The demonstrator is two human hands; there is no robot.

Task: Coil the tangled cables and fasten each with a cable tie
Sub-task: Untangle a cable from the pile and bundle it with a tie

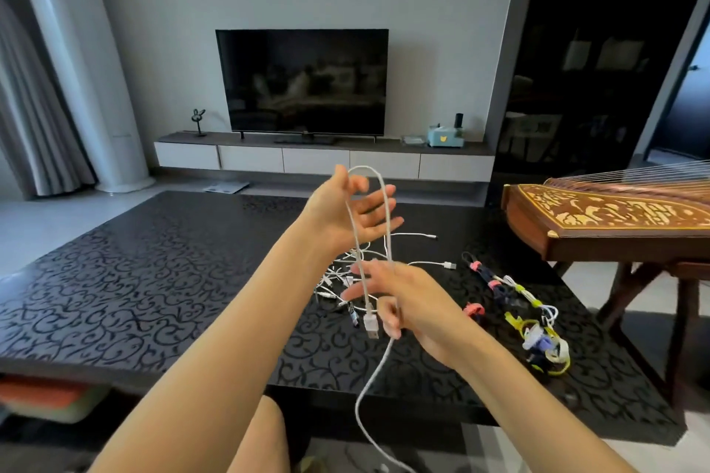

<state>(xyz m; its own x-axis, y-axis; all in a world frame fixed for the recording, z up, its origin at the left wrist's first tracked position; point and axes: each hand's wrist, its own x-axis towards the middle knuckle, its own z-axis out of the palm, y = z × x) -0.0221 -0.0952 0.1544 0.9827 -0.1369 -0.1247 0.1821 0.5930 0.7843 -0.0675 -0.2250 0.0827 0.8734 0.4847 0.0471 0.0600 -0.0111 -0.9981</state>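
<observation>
White cable (370, 323) in right hand (418, 303)

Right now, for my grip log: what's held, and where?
A white cable: the right hand pinches it near its USB plug; its loop hangs over the open left hand.

Head-worn, forward-down, apparently close over table (115, 280)

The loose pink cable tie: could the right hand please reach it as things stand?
Probably yes: the loose pink cable tie lies uncovered beside the right hand, though that hand's grip holds the white cable.
</observation>
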